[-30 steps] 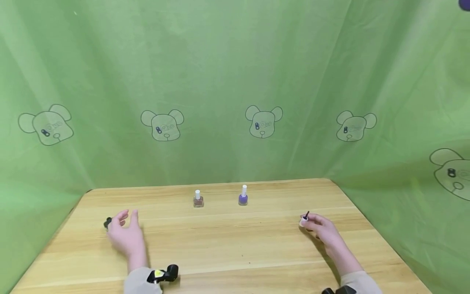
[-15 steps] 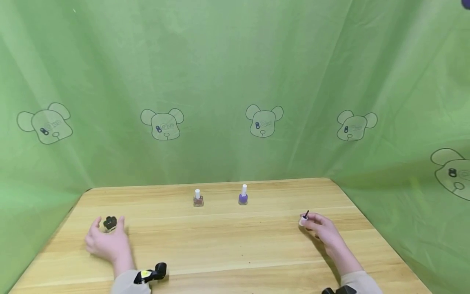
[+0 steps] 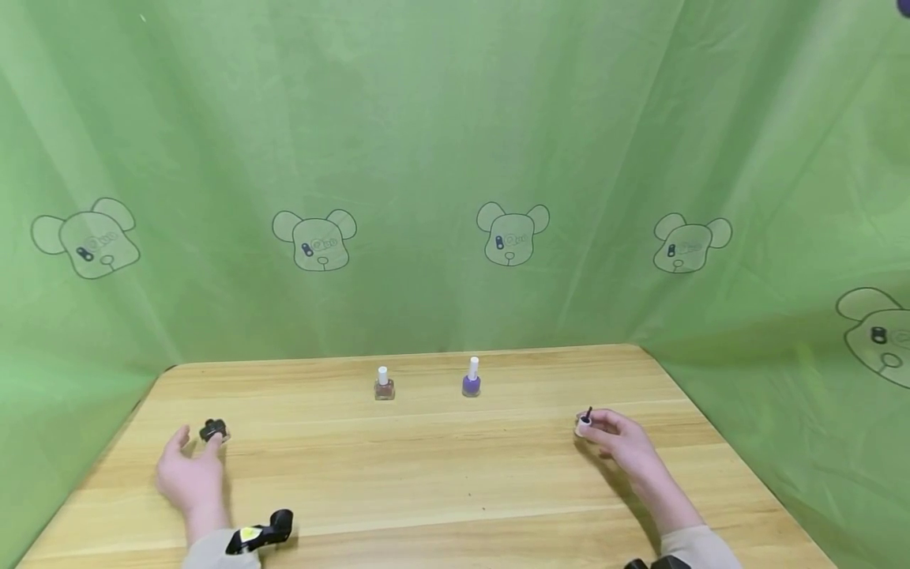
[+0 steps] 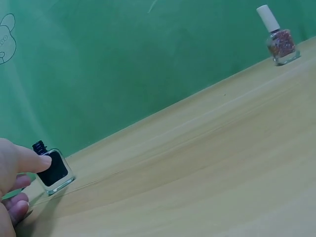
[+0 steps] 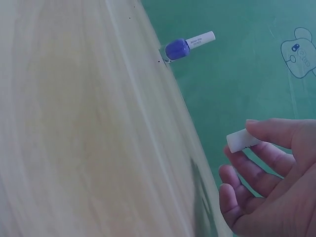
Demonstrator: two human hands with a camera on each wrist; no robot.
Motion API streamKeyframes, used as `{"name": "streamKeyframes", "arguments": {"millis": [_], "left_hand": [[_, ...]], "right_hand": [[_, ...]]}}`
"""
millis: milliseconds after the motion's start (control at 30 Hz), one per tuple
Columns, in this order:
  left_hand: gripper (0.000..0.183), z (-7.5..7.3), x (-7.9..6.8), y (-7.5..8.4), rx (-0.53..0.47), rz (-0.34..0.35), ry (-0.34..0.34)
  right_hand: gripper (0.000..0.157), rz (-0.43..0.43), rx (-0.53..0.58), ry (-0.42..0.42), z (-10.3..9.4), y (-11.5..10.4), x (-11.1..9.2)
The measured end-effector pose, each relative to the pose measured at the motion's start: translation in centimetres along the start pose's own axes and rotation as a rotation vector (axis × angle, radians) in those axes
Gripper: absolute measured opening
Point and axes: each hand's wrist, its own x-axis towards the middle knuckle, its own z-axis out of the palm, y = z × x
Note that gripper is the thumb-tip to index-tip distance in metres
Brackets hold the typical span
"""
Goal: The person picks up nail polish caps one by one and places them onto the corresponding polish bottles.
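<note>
My right hand (image 3: 626, 442) pinches a white nail polish cap (image 5: 240, 141) between thumb and fingers above the right part of the table. Its dark brush (image 3: 588, 413) points up in the head view. On the left, my left hand (image 3: 190, 472) is at an uncapped bottle of black nail polish (image 4: 55, 170), which has a bare threaded neck. The thumb (image 4: 30, 159) overlaps the bottle's front, while the index finger stands apart to the left in the head view. The other left fingers are partly hidden behind the thumb in the left wrist view.
Toward the back of the wooden table (image 3: 426, 474) stand two capped bottles: brownish glitter nail polish (image 3: 384, 389) and purple nail polish (image 3: 471, 385). A green curtain (image 3: 412, 158) with bear-head outlines hangs behind and along the sides.
My left hand has moved left and slightly toward me, uncovering the black bottle that it mostly hid at first. The right hand with the cap has shifted very slightly left.
</note>
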Motion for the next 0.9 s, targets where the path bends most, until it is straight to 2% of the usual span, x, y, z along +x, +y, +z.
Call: {"name": "streamKeyframes", "arguments": {"millis": [167,300,633,900], "left_hand": [[0.059,-0.2,0.8,-0.3,0.054,0.002,-0.088],[0.055,-0.4,1.1,-0.4,0.122,0.04,-0.126],[0.045,-0.3,0.9,-0.2,0.186,0.087,-0.14],[0.042,0.4,0.1,0.3,0.261,0.144,-0.147]], "right_hand": [[0.043,-0.039,-0.029,-0.005,0.2,-0.2,-0.1],[0.041,-0.068,-0.058,-0.003,0.2,-0.4,-0.1],[0.035,-0.119,-0.117,0.009,0.4,-0.9,-0.4],[0.03,-0.185,-0.232,0.045,1.0,-1.2,-0.5]]}}
